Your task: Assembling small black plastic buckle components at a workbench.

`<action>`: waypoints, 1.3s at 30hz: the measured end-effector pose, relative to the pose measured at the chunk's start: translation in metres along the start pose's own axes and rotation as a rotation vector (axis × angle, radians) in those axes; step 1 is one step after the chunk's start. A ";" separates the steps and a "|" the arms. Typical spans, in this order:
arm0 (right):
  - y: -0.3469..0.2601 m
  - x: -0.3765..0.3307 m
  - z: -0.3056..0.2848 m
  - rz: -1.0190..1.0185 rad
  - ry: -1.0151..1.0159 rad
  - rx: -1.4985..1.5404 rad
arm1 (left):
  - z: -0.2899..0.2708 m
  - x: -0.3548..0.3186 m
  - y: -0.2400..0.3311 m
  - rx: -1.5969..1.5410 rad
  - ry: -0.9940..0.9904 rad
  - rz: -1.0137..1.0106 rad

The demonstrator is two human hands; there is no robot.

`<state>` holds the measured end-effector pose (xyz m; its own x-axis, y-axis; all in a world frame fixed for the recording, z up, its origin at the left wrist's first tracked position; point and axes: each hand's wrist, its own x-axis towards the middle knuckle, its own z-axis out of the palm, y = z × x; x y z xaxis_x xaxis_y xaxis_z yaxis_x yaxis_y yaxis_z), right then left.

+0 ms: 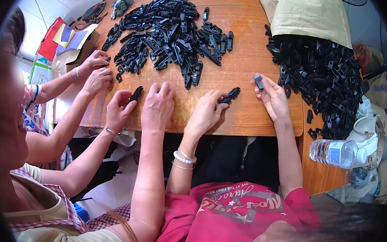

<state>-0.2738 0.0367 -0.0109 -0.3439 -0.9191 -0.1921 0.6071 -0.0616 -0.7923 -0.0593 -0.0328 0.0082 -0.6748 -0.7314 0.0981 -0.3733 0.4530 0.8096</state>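
Note:
My left hand (205,114), with a white bead bracelet and a thin bangle at its wrist, is closed on a long black plastic part (231,95) just above the table's front edge. The part's far end sticks out past my fingertips, and the rest is hidden by them. To the right, my right hand (274,97) pinches a small dark plastic piece (258,81) upright between thumb and fingers. The two pieces are apart. Beyond my hands lies a big heap of long black plastic parts (164,37); what they are I cannot make out.
Smaller black pieces (322,83) spill from a cream sack (303,7) at the right. A water bottle (334,152) lies near them. At my left, a co-worker's hands (157,104) are close to mine, one with a black part; another person's hands (97,78) work beyond. A cardboard box (73,60) stands far left.

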 end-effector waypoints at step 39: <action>-0.003 -0.018 0.011 -0.353 -0.283 -1.061 | 0.004 0.001 -0.002 0.068 0.047 0.129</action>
<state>-0.2617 0.0490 0.0006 -0.1200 -0.9786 0.1673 -0.4452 -0.0976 -0.8901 -0.0622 -0.0322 0.0045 -0.6900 -0.6871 0.2275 -0.3287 0.5775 0.7472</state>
